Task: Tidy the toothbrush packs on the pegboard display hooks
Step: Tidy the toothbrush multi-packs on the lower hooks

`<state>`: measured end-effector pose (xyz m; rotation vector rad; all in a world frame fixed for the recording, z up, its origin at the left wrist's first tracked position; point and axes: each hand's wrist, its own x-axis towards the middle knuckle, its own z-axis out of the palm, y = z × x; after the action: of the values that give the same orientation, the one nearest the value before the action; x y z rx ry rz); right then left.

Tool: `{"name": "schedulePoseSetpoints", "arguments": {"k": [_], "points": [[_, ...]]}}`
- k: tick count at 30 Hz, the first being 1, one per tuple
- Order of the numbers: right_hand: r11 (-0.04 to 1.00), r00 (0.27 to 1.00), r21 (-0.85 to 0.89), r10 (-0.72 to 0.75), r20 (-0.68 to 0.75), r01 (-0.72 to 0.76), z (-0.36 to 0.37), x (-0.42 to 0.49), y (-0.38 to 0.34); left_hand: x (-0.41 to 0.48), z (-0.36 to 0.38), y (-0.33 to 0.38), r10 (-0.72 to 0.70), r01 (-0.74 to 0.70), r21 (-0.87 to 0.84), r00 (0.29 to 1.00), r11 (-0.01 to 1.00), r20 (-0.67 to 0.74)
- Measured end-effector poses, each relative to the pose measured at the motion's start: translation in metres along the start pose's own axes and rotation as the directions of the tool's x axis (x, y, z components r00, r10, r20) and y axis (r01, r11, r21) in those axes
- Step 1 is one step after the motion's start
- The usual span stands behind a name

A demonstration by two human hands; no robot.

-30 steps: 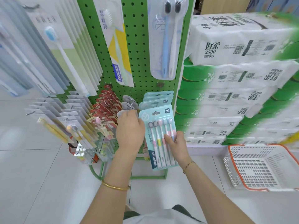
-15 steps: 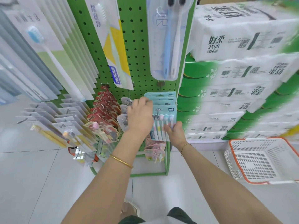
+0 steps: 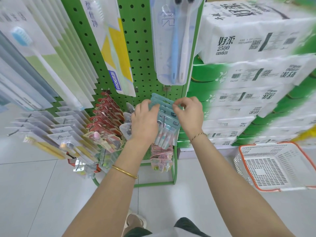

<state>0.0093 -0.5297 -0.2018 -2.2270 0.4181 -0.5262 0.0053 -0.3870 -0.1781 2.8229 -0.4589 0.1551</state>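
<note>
Head view: both hands work the teal toothbrush packs (image 3: pixel 168 115) hanging on the lower-right hook (image 3: pixel 164 121) of the green pegboard (image 3: pixel 140 48).
On the packs' left edge the left hand (image 3: pixel 144 122) has its grip curled; the right hand (image 3: pixel 190 115) pinches a top corner, thumb against finger. The front pack appears close to the hook's tip, so an outward tug could slide it off onto the pink packs (image 3: pixel 161 154) below or the floor (image 3: pixel 34 194). A hard pinch may crease the card at its hang hole. The left hand, just beside the clear packs (image 3: pixel 126 129) and red packs (image 3: pixel 106 115), could knock them askew.
</note>
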Motion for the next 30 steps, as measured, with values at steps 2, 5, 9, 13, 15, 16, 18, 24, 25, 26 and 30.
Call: {"name": "schedulePoseSetpoints", "arguments": {"k": [2,5,9,13,15,16,18,24,25,26,30], "points": [[0.998,0.999,-0.058,0.003,0.036,-0.001,-0.002,-0.001,-0.002,0.001,-0.001,-0.001,0.000,0.000,-0.014,1.000,1.000,0.014],[0.994,0.998,-0.102,-0.037,0.058,0.043,-0.010,0.000,-0.007,0.001,0.000,-0.002,0.008,-0.006,-0.054,1.000,0.999,0.022],[0.966,0.989,-0.231,-0.093,0.114,0.118,-0.016,0.000,-0.010,0.001,0.001,-0.001,0.015,-0.013,-0.085,1.000,0.996,0.024],[0.913,0.978,-0.362,-0.135,0.159,0.185,-0.019,0.001,-0.013,0.001,0.002,0.000,0.018,-0.019,-0.113,1.000,0.993,-0.009],[0.900,0.977,-0.389,-0.144,0.156,0.195,-0.020,0.001,-0.011,0.001,0.005,-0.001,0.023,-0.026,-0.124,0.999,0.992,-0.028],[0.899,0.978,-0.393,-0.143,0.149,0.191,-0.020,0.001,-0.009,0.001,0.006,-0.001,0.027,-0.031,-0.134,0.999,0.991,-0.032],[0.907,0.981,-0.382,-0.136,0.135,0.179,-0.020,0.000,-0.007,-0.001,0.009,0.000,0.031,-0.036,-0.161,0.999,0.986,-0.033],[0.923,0.988,-0.355,-0.123,0.093,0.148,-0.020,-0.004,-0.008,-0.002,0.013,0.001,-0.004,-0.007,-0.243,0.999,0.970,-0.044],[0.926,0.989,-0.350,-0.120,0.083,0.142,-0.019,-0.005,-0.007,-0.002,0.013,0.000,-0.008,-0.003,-0.251,0.999,0.968,-0.044],[0.929,0.990,-0.343,-0.120,0.070,0.137,-0.020,-0.007,-0.006,-0.003,0.014,-0.001,-0.012,0.001,-0.257,0.999,0.966,-0.043],[0.931,0.989,-0.335,-0.149,0.003,0.142,-0.023,-0.017,-0.006,-0.008,0.015,-0.004,-0.003,-0.012,-0.299,0.999,0.954,-0.047]]}}
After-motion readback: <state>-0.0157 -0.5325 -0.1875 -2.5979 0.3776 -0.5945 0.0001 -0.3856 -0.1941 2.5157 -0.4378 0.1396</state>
